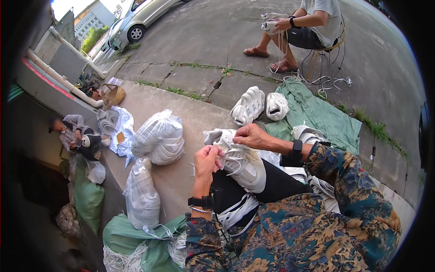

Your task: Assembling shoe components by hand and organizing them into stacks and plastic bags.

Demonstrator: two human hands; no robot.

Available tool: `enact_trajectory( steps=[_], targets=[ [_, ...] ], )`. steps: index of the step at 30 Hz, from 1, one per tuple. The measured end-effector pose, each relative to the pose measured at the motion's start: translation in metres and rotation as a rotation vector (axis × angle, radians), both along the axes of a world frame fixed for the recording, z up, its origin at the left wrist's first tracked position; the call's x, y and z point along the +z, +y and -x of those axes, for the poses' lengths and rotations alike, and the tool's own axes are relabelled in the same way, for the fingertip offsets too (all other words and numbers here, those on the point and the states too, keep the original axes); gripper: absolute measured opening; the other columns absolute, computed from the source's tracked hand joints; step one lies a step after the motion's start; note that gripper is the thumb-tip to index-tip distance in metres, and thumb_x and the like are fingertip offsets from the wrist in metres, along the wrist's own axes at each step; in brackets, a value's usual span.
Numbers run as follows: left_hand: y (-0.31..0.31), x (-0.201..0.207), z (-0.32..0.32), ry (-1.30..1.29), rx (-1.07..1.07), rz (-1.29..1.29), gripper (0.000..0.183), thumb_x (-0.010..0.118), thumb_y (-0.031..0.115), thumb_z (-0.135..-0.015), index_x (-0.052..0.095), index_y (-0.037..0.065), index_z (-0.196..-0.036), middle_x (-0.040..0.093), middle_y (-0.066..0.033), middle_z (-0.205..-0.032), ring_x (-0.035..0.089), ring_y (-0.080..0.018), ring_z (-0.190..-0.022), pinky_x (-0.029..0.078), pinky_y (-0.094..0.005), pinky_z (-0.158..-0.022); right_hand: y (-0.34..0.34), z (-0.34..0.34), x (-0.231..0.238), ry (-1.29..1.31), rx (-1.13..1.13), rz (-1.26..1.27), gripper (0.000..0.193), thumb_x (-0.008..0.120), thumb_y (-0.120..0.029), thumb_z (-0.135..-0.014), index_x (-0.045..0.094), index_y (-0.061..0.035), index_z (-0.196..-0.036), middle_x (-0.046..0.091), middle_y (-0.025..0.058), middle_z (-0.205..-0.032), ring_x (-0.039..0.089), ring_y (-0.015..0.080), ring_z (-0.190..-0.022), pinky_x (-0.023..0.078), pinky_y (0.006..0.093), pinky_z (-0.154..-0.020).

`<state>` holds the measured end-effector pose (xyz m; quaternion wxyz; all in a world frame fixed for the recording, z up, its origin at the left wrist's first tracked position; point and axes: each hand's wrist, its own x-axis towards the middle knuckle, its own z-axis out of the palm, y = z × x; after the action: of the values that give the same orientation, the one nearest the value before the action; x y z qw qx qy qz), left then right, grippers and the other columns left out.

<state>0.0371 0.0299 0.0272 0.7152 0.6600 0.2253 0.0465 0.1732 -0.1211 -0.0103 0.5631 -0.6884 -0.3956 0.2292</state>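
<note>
A white and grey sneaker (250, 171) lies across my dark-trousered lap, its toe toward me. White shoelaces (234, 159) run loosely across its upper. My left hand (207, 162) is at the shoe's left side, thumb and fingers pinched on a lace. Over the tongue and upper eyelets, my right hand (252, 136) is closed in a pinch on the lace as well; its fingertips partly hide the lace end. A bundle of loose white laces (238, 212) lies on my thigh below the shoe.
Ahead, two white sneakers (248, 105) stand beside a green sheet (317, 113); more shoes lie by my right side. Plastic bags of shoes (159, 138) and a green sack with laces (124, 235) are at left. One person (317, 27) sits handling shoes; another (74, 129) sits far left.
</note>
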Motion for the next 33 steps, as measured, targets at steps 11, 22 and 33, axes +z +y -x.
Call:
enact_trajectory(
  steps=[11, 22, 33],
  targets=[
    [-0.008, -0.021, -0.027, -0.219, 0.068, -0.863, 0.01, 0.059, 0.005, -0.075, 0.065, 0.001, -0.081, 0.062, -0.0098, -0.07, 0.058, -0.0192, -0.054, 0.046, -0.03, -0.054, 0.017, 0.009, 0.009, -0.737, -0.039, 0.094, 0.017, 0.055, -0.017, -0.074, 0.052, -0.0029, -0.065, 0.055, 0.0169, -0.059, 0.057, 0.0356, -0.059, 0.043, 0.0443, -0.053],
    [-0.014, -0.027, -0.028, -0.164, 0.111, -0.849, 0.008, 0.059, 0.005, -0.072, 0.063, 0.001, -0.078, 0.059, -0.0127, -0.068, 0.058, -0.0243, -0.058, 0.044, -0.0347, -0.056, 0.016, -0.002, 0.032, -0.479, 0.092, 0.14, 0.024, 0.053, -0.008, -0.068, 0.059, -0.0056, -0.091, 0.061, 0.015, -0.069, 0.06, 0.0314, -0.069, 0.045, 0.0407, -0.058],
    [-0.011, -0.017, -0.005, -0.143, 0.124, -1.342, 0.005, 0.053, 0.001, -0.072, 0.051, 0.001, -0.076, 0.052, -0.0129, -0.077, 0.054, -0.0328, -0.072, 0.042, -0.0408, -0.06, 0.017, -0.028, 0.034, -0.366, 0.353, 0.234, 0.034, 0.057, -0.013, -0.069, 0.059, -0.0034, -0.102, 0.056, 0.0084, -0.063, 0.055, 0.019, -0.059, 0.043, 0.032, -0.058]
  ],
)
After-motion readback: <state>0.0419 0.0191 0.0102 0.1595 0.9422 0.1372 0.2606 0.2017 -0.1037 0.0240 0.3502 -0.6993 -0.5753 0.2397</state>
